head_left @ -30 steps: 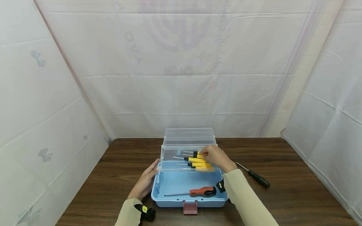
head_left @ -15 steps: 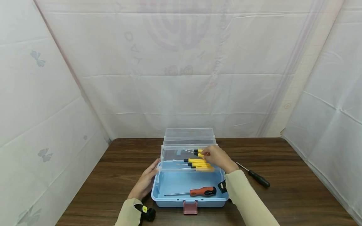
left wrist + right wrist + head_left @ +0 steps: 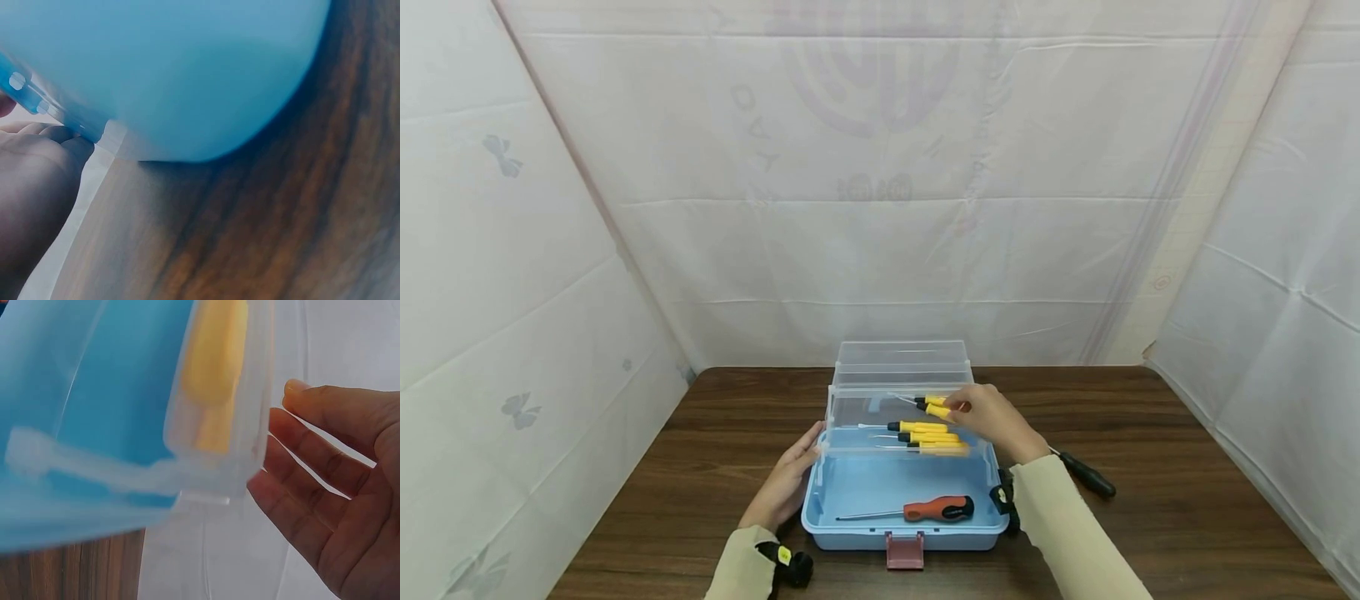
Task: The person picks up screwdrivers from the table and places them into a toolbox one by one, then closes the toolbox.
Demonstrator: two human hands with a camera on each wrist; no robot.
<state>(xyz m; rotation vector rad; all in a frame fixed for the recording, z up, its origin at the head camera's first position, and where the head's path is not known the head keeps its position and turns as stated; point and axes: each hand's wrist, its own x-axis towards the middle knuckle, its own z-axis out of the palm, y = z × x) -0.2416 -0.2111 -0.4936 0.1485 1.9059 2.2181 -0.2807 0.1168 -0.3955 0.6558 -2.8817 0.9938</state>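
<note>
A light blue toolbox (image 3: 857, 479) stands unlatched, with a clear upper tray (image 3: 857, 408) raised over its back half. Several yellow-and-black screwdrivers (image 3: 925, 437) lie crosswise in that tray. Among them, a slightly tilted yellow screwdriver (image 3: 937, 412) has its handle end close to my right hand (image 3: 992, 421). In the right wrist view, the thumb and fingers are spread apart at the tray's end, with nothing seen between them. My left hand (image 3: 786, 483) rests with extended fingers along the box's left side. A red-and-black screwdriver (image 3: 936, 508) lies on the box floor.
On the brown wooden table (image 3: 700, 500), a black-handled screwdriver (image 3: 1088, 477) lies right of the box, its shaft partly behind my right wrist. A pink latch (image 3: 905, 552) hangs at the box's front. White sheeting (image 3: 895, 250) surrounds the table's back and sides.
My right hand has drawn to the right, its fingers parting from the screwdrivers. The second yellow screwdriver from the back has shifted back and now lies at a slant. The left hand stays put.
</note>
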